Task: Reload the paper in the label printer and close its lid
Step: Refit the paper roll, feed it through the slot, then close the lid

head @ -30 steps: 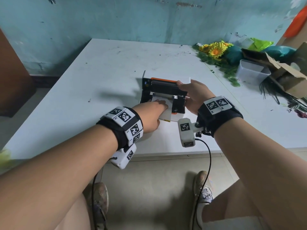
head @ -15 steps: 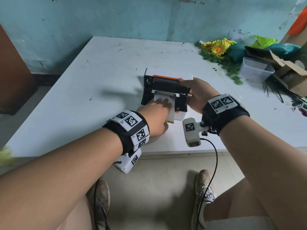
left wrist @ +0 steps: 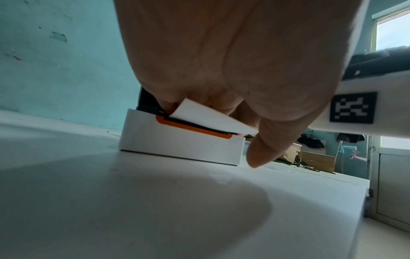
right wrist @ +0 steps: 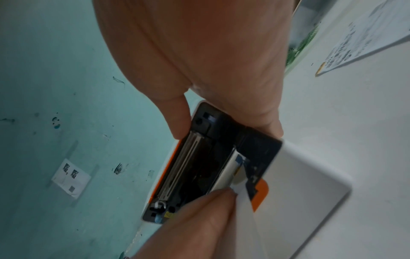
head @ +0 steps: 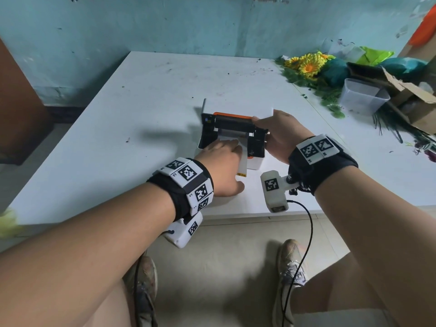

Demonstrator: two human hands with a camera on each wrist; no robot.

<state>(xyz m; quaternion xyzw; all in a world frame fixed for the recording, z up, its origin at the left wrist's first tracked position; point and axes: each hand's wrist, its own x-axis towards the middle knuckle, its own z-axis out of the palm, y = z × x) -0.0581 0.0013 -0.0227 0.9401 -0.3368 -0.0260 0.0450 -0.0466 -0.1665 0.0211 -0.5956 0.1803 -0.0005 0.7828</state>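
fingers (left wrist: 168,106) of the left hand (head: 220,161) pinch the white paper strip (left wrist: 206,117), feeding it forward into the open bay of the small white label printer with orange trim (left wrist: 177,142). fingers of the right hand (head: 279,135) grip the printer's right side and the raised black-lined lid (right wrist: 184,168), thumb on the near face. the printer sits mid-way along the white table (head: 141,109), directly ahead of both hands. the strip's long axis runs front to back, square to the roller. the right hand is nearer the lid. count: one printer, one strip, one lid, not yet closed.
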